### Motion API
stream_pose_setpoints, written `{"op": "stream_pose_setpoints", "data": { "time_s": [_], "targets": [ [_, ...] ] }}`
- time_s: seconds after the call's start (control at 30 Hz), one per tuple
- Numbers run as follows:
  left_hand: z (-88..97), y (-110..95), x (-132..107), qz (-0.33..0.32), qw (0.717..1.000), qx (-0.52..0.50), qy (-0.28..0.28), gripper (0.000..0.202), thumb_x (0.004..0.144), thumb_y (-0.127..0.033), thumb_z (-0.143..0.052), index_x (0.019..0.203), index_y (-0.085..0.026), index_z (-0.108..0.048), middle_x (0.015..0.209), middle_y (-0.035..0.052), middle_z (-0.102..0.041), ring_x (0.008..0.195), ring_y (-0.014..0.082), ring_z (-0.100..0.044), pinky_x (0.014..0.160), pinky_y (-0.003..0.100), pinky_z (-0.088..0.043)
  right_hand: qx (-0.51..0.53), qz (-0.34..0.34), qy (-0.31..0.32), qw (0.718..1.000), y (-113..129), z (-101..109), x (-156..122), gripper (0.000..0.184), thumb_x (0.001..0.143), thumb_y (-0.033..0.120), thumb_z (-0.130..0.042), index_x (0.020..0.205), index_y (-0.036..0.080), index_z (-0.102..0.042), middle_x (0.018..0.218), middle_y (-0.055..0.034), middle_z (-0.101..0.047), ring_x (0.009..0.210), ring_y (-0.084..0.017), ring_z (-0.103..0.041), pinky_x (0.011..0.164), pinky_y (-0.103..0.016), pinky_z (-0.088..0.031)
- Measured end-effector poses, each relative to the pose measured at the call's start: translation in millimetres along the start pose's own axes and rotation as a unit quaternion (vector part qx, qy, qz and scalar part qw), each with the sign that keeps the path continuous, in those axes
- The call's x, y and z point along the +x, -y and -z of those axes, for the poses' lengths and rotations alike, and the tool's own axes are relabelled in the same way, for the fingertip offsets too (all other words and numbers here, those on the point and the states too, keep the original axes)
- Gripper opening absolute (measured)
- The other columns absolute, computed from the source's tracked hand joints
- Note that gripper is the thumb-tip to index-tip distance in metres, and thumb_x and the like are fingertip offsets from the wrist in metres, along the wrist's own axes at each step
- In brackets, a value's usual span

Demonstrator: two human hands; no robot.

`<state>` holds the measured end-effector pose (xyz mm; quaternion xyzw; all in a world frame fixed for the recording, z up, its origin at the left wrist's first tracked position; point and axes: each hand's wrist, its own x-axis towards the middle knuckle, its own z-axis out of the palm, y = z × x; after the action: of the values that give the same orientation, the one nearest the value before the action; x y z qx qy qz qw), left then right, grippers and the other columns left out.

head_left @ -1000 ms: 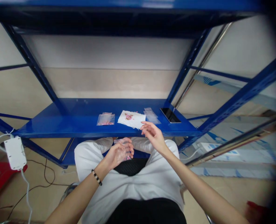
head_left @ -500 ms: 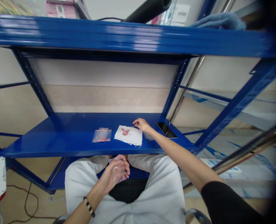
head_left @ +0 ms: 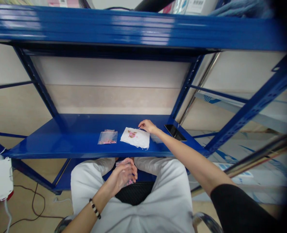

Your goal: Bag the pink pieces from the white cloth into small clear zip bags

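Note:
My left hand (head_left: 122, 176) is over my lap, fingers curled round a small clear plastic bag (head_left: 124, 164) with some pink bits in it. My right hand (head_left: 146, 125) reaches out onto the blue shelf (head_left: 60, 142), fingertips pinched together at the far edge of a white sheet (head_left: 136, 137) that carries a small heap of pink pieces (head_left: 132, 134). What the pinch holds is too small to make out. A filled clear bag (head_left: 107, 137) lies on the shelf left of the sheet. More clear bags (head_left: 157, 138) lie partly hidden under my right forearm.
A dark phone (head_left: 175, 132) lies flat at the shelf's right end. Blue uprights stand at both sides and another blue shelf (head_left: 133, 29) runs overhead. A white power adapter (head_left: 1, 178) with cables hangs at the lower left. Tan floor lies below.
My right hand went from the near edge of the sheet out to its far edge and pinched shut. The view tilted upward. My left hand kept the bag over my lap.

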<state>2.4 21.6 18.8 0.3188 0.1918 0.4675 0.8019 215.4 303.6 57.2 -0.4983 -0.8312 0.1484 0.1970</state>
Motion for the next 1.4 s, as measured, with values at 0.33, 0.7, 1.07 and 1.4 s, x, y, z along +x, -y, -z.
{"op": "stream_pose_setpoints", "data": {
  "time_s": [0.33,0.7,1.07,1.4],
  "targets": [
    [2.8,1.9,-1.1,0.003,1.000,0.006,0.004,0.014,0.085,-0.028,-0.057,0.092,-0.016,-0.056,0.081,0.0078,-0.062,0.071,0.0183,-0.062,0.066,0.029,-0.048,0.020,-0.030,-0.046,0.998,21.1,4.1,-6.9,0.012,0.071,0.004,-0.069,0.067,0.015,-0.072,0.069,-0.0064,-0.072,0.064,-0.016,-0.064,0.063,-0.024,-0.045],
    [6.8,9.0,0.3,0.009,0.997,0.073,0.020,0.020,0.080,-0.030,-0.068,0.081,-0.011,-0.061,0.079,0.0078,-0.062,0.070,0.0163,-0.061,0.064,0.027,-0.046,0.322,0.075,-0.108,0.937,169.9,-15.7,-172.9,0.019,0.085,0.038,-0.067,0.089,0.020,-0.072,0.083,-0.0037,-0.071,0.070,-0.016,-0.062,0.064,-0.027,-0.046],
    [18.6,29.4,-2.3,0.115,0.981,0.153,0.003,0.037,0.081,-0.045,-0.069,0.090,-0.009,-0.068,0.082,0.0120,-0.068,0.072,0.0170,-0.064,0.064,0.025,-0.045,0.423,-0.062,-0.130,0.895,141.6,-64.6,-237.5,0.025,0.079,0.043,-0.073,0.084,0.019,-0.072,0.085,-0.0051,-0.068,0.078,-0.018,-0.061,0.068,-0.029,-0.046],
    [9.0,22.8,-8.4,0.208,0.971,0.076,0.094,0.040,0.087,-0.038,-0.055,0.102,-0.004,-0.071,0.099,0.0202,-0.068,0.084,0.0214,-0.063,0.074,0.029,-0.046,0.511,-0.104,0.007,0.853,130.2,-71.4,-237.3,0.027,0.078,0.042,-0.073,0.090,0.018,-0.072,0.088,-0.0043,-0.068,0.078,-0.017,-0.060,0.070,-0.028,-0.046]
  ]
}}
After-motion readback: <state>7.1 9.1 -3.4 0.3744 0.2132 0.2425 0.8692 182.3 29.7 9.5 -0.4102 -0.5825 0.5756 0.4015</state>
